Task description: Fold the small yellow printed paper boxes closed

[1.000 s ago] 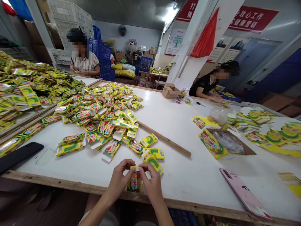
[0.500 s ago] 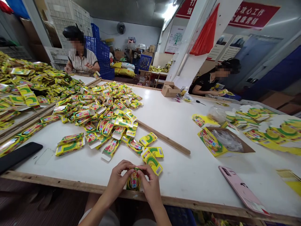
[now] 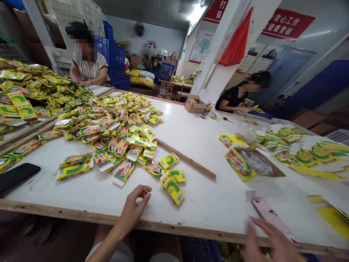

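While looking down at the white worktop (image 3: 201,214), can see left hand (image 3: 135,205) close above it, with a small gap between thumb and forefinger, so with this grip apart. At lower right, can find right hand (image 3: 269,240) in front of pink phone (image 3: 272,216), too blurred for judging its grip; cannot tell if apart or together, nor if touching the phone. Just beyond left fingers, can notice nearest small box (image 3: 173,188), lying on its broad side, touching a second box (image 3: 178,175), with barcode at its near end. Further back and to the left, can see heap of boxes (image 3: 117,127), printed in yellow and green with many-coloured letters, too small for reading surely. On right red banner (image 3: 289,23), can read 攻心工作 above 健康营销; on other red banner (image 3: 216,11), 打 above 强. As for edges, can follow wooden front edge (image 3: 68,213) passing below left forearm, and wooden strip (image 3: 188,160) slanting from heap toward the right. Between both hands, can see broad bare stretch of white surface, and another one from strip back to cardboard carton (image 3: 195,104), bounded at right by open display box (image 3: 240,165).
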`<state>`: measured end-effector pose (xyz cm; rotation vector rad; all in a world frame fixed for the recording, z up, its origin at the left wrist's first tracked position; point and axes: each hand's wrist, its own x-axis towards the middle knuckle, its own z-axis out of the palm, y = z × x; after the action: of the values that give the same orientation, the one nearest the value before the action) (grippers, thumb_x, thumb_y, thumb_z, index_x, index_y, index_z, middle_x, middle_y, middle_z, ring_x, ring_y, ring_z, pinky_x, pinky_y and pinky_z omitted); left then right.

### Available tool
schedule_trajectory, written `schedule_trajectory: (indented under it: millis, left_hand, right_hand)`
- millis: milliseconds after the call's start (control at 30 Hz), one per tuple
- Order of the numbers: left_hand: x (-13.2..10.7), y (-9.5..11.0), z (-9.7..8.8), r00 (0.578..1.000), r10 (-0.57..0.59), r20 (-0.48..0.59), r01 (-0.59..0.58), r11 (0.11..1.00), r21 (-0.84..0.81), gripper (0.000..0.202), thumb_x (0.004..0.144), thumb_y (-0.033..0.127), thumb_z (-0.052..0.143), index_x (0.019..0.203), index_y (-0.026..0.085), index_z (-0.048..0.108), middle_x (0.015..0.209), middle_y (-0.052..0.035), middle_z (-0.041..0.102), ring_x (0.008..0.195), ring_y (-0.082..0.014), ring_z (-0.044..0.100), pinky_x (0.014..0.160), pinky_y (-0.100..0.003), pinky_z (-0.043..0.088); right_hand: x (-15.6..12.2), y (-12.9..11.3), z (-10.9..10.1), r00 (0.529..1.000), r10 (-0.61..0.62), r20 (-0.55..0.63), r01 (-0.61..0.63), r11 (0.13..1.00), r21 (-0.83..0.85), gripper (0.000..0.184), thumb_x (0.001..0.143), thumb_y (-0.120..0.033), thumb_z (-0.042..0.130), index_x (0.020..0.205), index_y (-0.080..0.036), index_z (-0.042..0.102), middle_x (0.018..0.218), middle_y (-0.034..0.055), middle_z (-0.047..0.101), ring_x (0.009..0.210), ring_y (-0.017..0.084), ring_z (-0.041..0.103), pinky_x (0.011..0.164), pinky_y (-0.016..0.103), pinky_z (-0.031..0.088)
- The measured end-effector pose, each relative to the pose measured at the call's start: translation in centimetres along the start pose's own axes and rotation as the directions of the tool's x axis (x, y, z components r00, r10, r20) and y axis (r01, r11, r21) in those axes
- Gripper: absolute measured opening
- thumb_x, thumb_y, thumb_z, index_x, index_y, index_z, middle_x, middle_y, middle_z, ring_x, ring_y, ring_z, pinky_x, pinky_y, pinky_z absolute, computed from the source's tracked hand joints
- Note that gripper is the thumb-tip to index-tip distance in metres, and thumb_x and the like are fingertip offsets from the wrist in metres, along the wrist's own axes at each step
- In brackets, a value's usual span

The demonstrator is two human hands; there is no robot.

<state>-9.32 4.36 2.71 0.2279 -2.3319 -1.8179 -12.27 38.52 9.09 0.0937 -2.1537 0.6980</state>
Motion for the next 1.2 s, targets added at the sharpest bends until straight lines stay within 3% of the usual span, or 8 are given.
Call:
schedule_trajectory:
  millis: [167,267,400,533,633,867,1000,1200]
  left_hand:
    - [-0.3,-0.7,-0.2,0.999,0.016,-0.03,-0.015,1.0,0.01,0.023,0.09,0.038,0.051,0.099,0.02,0.062,0.096,-0.0061,0.067,0.088,-0.021,0.062,0.072,-0.03,0.049]
    - [-0.3,-1.0,-0.3,0.999,0.027,-0.037,-0.027,1.0,0.004,0.022,0.089,0.038,0.052,0.099,0.02,0.062,0.096,-0.0067,0.067,0.087,-0.0209,0.063,0.076,-0.032,0.05]
    - [0.0,-0.9,0.1,0.999,0.028,-0.025,-0.03,0.997,-0.073,0.03,0.089,0.035,0.054,0.116,0.022,0.052,0.105,-0.0076,0.064,0.09,-0.0197,0.063,0.081,-0.034,0.051]
    - [0.1,-0.4,0.4,0.999,0.02,0.04,-0.009,0.967,-0.253,0.042,0.088,0.034,0.057,0.125,0.026,0.039,0.112,-0.0071,0.063,0.095,-0.0188,0.064,0.085,-0.034,0.052]
    - [0.1,-0.4,0.2,0.999,0.014,0.048,0.002,0.948,-0.318,0.038,0.087,0.035,0.058,0.12,0.026,0.043,0.104,-0.005,0.066,0.092,-0.0192,0.065,0.082,-0.032,0.052]
    - [0.4,-1.1,-0.1,0.995,-0.009,0.095,0.031,0.974,-0.224,0.026,0.085,0.036,0.059,0.104,0.018,0.063,0.092,-0.0064,0.071,0.088,-0.0217,0.066,0.081,-0.031,0.052]
    - [0.9,-0.8,0.4,0.995,0.019,0.102,0.005,0.973,-0.231,0.026,0.084,0.036,0.059,0.101,0.018,0.066,0.107,-0.0089,0.068,0.099,-0.0237,0.064,0.087,-0.032,0.051]
    - [1.0,0.0,1.0,0.994,0.081,0.072,-0.05,0.933,-0.358,0.029,0.085,0.03,0.058,0.112,0.021,0.051,0.107,-0.0077,0.066,0.1,-0.0216,0.064,0.087,-0.034,0.051]
  right_hand:
    - [-4.6,-7.0,12.0,0.892,-0.212,0.398,0.132,0.967,0.219,0.036,0.085,-0.038,0.058,0.116,-0.019,0.056,0.114,0.0129,0.064,0.105,0.029,0.058,0.087,0.045,0.046]
    - [-5.7,-8.5,15.6,0.829,-0.169,0.533,0.047,0.971,0.234,0.042,0.08,-0.031,0.061,0.12,-0.02,0.054,0.122,0.0138,0.061,0.114,0.033,0.054,0.092,0.052,0.045]
    - [-5.7,-9.5,15.1,0.782,-0.032,0.622,-0.263,0.889,0.376,0.036,0.084,-0.03,0.057,0.119,-0.021,0.055,0.12,0.0109,0.063,0.11,0.028,0.059,0.093,0.044,0.048]
    - [-7.2,-11.8,14.0,0.622,0.003,0.783,-0.658,0.544,0.52,0.029,0.09,-0.04,0.051,0.111,-0.02,0.055,0.111,0.011,0.067,0.102,0.024,0.065,0.086,0.035,0.053]
    - [-8.6,-13.0,14.2,0.61,0.052,0.791,-0.732,0.419,0.537,0.031,0.088,-0.038,0.054,0.114,-0.021,0.05,0.106,0.0091,0.067,0.097,0.022,0.066,0.085,0.034,0.053]
    - [-7.4,-12.0,14.0,0.631,-0.028,0.775,-0.624,0.576,0.528,0.025,0.088,-0.035,0.053,0.109,-0.02,0.058,0.097,0.0065,0.066,0.083,0.018,0.065,0.073,0.027,0.053]
    - [-6.1,-11.5,14.1,0.641,-0.064,0.765,-0.566,0.634,0.527,0.016,0.087,-0.034,0.056,0.091,-0.019,0.06,0.088,0.0046,0.066,0.082,0.018,0.063,0.075,0.026,0.051]
    - [-5.8,-11.8,14.4,0.706,-0.028,0.707,-0.547,0.613,0.57,0.019,0.086,-0.029,0.057,0.102,-0.019,0.061,0.093,0.006,0.068,0.088,0.02,0.064,0.081,0.031,0.052]
